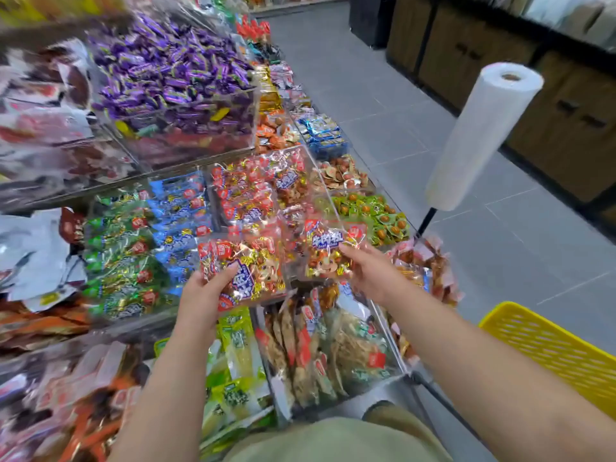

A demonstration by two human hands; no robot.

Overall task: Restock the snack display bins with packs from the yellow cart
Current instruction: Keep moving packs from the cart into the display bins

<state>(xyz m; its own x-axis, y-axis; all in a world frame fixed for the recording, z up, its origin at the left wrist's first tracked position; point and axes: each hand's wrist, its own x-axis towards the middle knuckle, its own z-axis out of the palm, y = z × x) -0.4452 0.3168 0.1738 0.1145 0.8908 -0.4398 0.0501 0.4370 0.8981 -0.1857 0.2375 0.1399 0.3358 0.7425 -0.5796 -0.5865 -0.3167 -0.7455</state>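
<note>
Placing step under way: one red pack is gripped by the left hand, a second pack is pinched by the right hand, both held near the matching bin. Next, each should be lowered in among its like; the cart stands at right.

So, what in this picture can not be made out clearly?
- Yellow cart: head view, cut off by the right edge, so its contents are unseen.
- Far-left packs: head view, motion blur makes them unreadable.
- Right hand: its fingers are hidden under the second red pack.
- Left hand: its thumb covers part of the print on the red snack pack.
</note>
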